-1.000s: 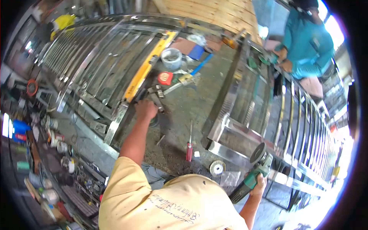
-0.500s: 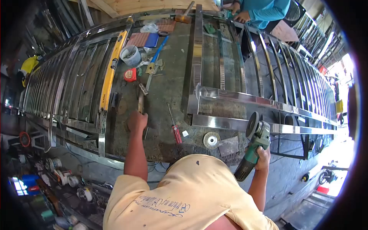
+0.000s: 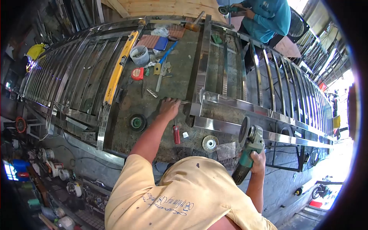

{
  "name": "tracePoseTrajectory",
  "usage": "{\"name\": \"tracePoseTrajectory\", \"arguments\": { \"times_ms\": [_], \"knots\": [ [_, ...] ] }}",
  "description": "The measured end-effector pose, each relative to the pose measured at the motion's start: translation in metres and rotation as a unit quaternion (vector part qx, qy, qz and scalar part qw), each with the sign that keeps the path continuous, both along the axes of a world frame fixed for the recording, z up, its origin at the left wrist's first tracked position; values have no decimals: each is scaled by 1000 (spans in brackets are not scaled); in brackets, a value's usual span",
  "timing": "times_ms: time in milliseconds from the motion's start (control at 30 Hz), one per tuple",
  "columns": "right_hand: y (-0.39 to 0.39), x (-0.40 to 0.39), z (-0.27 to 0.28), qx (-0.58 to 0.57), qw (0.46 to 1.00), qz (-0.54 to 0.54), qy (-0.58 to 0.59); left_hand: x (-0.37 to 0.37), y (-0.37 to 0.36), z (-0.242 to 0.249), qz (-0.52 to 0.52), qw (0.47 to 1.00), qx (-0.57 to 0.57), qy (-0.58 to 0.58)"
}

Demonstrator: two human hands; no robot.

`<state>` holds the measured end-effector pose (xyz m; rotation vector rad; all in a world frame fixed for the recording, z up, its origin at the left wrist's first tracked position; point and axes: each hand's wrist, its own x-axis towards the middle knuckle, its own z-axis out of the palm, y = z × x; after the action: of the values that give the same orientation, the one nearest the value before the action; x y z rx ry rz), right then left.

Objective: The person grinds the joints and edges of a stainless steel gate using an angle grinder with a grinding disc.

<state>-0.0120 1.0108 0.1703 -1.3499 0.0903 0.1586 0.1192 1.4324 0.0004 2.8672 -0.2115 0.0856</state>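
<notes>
My right hand is wrapped round the body of a green angle grinder, its disc pointing up beside the steel frame. Over the middle of the table, my left hand is closed on a thin stick-like handle, whose end shows toward the frame corner; the rest is hidden under the fingers. A red screwdriver lies just below that hand, and a small metal cylinder to its upper left. Near my forearm sits a black disc with a green centre. The shiny barred frame lies at right.
A second barred frame with a yellow level spans the left. A red tape measure, white tub and mallet lie behind. A grinding disc is in front. A co-worker in blue holds a grinder.
My left hand has moved right across the table with the handle, uncovering the black disc. The grinder has shifted only slightly. The co-worker has raised the other grinder and stands more upright.
</notes>
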Motion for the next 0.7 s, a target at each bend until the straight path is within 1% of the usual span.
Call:
{"name": "tracePoseTrajectory", "arguments": {
  "times_ms": [33, 133, 167, 233, 267, 333, 433, 533, 567, 633, 700],
  "knots": [
    [0, -1, 1, -5, 1000, -5, -9, 8, -4, -6, -20, 1000, 1, -6],
    [4, -4, 11, 2, 1000, -4, -2, 15, -34, 3, -2, 1000, 6, 24],
    [11, -5, 20, 6, 1000, -24, -11, 16, -38, -3, -5, 1000, 17, 11],
    [-3, -9, 12, 6, 1000, -19, 10, 14, -42, -13, -12, 999, 38, -12],
    [-7, -12, 8, 9, 1000, -16, 22, 13, -42, -17, -11, 1000, 23, -6],
    [-6, -18, 9, 7, 999, -30, 30, 8, -40, -6, -9, 1000, -2, 6],
    [-3, -17, 11, -6, 999, -28, 42, 13, -37, -15, -21, 1000, -11, 5],
    [1, -15, 9, -28, 998, -37, 36, 17, -42, -17, -9, 998, 18, 64],
    [2, -13, 9, -29, 999, -33, 31, 15, -44, -18, -1, 998, 2, 68],
    [3, -13, 11, -21, 999, -33, 25, 5, -45, -3, 13, 997, -28, 78],
    [3, -12, 12, -16, 999, -39, 29, 2, -42, -7, 6, 994, -23, 109]
  ]
}}
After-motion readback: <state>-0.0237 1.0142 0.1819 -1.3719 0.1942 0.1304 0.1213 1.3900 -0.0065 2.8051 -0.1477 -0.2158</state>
